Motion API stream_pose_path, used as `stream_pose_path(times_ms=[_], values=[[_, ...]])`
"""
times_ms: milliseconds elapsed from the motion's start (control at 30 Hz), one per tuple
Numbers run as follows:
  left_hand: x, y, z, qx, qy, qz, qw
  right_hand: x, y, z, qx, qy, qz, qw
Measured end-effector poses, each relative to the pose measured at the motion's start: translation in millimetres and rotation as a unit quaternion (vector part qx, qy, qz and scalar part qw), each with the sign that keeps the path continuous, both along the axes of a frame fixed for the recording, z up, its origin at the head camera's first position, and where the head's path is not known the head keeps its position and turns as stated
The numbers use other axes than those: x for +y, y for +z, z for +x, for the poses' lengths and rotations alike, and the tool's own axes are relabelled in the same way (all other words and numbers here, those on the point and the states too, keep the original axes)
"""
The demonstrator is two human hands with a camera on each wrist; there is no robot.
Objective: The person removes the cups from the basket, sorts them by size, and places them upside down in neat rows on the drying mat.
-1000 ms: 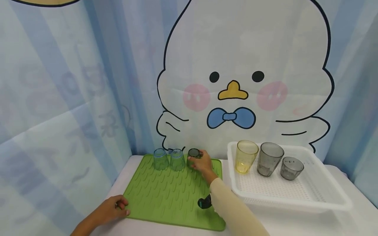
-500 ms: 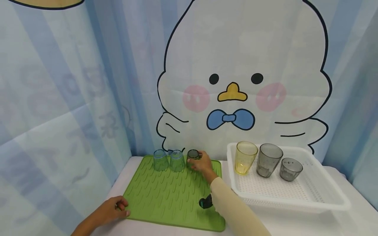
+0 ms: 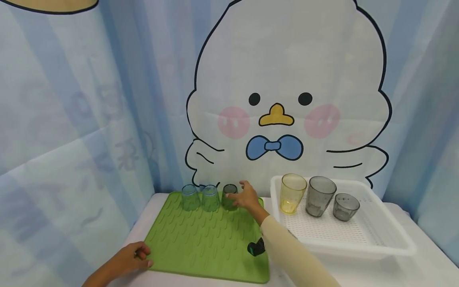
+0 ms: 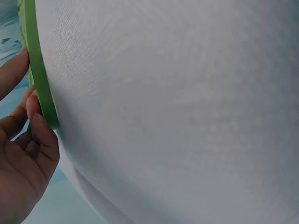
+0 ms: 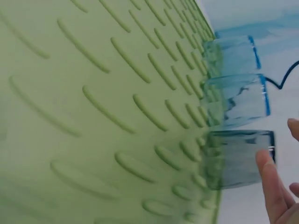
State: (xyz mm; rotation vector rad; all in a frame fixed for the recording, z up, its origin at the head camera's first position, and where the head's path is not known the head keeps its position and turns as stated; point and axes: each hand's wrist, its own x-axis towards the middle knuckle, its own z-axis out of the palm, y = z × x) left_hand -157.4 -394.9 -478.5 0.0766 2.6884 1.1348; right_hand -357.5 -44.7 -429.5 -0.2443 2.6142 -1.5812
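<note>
A small grey cup (image 3: 229, 197) stands upside down at the back of the green ribbed mat (image 3: 201, 243), beside two upturned blue cups (image 3: 200, 197). My right hand (image 3: 241, 191) hovers just right of the grey cup with its fingers spread and straight. In the right wrist view one fingertip (image 5: 270, 185) lies against the grey cup (image 5: 238, 158), next to the blue cups (image 5: 236, 100) on the mat (image 5: 93, 116). My left hand (image 3: 142, 255) rests on the table at the mat's near left corner. In the left wrist view its fingertips (image 4: 38, 122) touch the mat's edge (image 4: 37, 70).
A white perforated tray (image 3: 358, 239) sits to the right of the mat with a yellow cup (image 3: 292, 193), a tall grey cup (image 3: 320, 196) and a small grey cup (image 3: 345, 207) standing upright in it. A cartoon-bird curtain hangs close behind. White cloth (image 4: 187, 116) covers the table.
My right hand has let go of the grey cup: its fingers, earlier wrapped round it, are now spread beside it. The left hand has stayed at the mat's corner.
</note>
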Motion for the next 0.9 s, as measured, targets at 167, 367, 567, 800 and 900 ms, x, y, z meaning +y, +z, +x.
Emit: stream_pose_path(times_ms=[167, 367, 567, 800, 900], values=[[-4.8, 0.5, 0.8, -0.011, -0.002, 0.002, 0.9999, 7.4, 25.2, 12.2, 0.002, 0.033, 0.015, 0.9993], [-3.1, -4.3, 1.6, -0.063, 0.031, 0.018, 0.9974, 26.6, 47.0, 29.4, 0.015, 0.071, 0.005, 0.9974], [3.1, -4.8, 0.2, -0.092, 0.048, 0.024, 0.9943, 68.3, 59.6, 52.4, 0.05, 0.134, -0.035, 0.9891], [0.3, -3.5, -0.8, -0.096, 0.028, 0.037, 0.9943, 126.9, 78.7, 63.6, 0.097, 0.198, -0.053, 0.9741], [-0.8, -4.2, -1.8, -0.104, 0.022, 0.05, 0.993, 154.2, 87.9, 64.3, 0.108, 0.211, -0.058, 0.9698]])
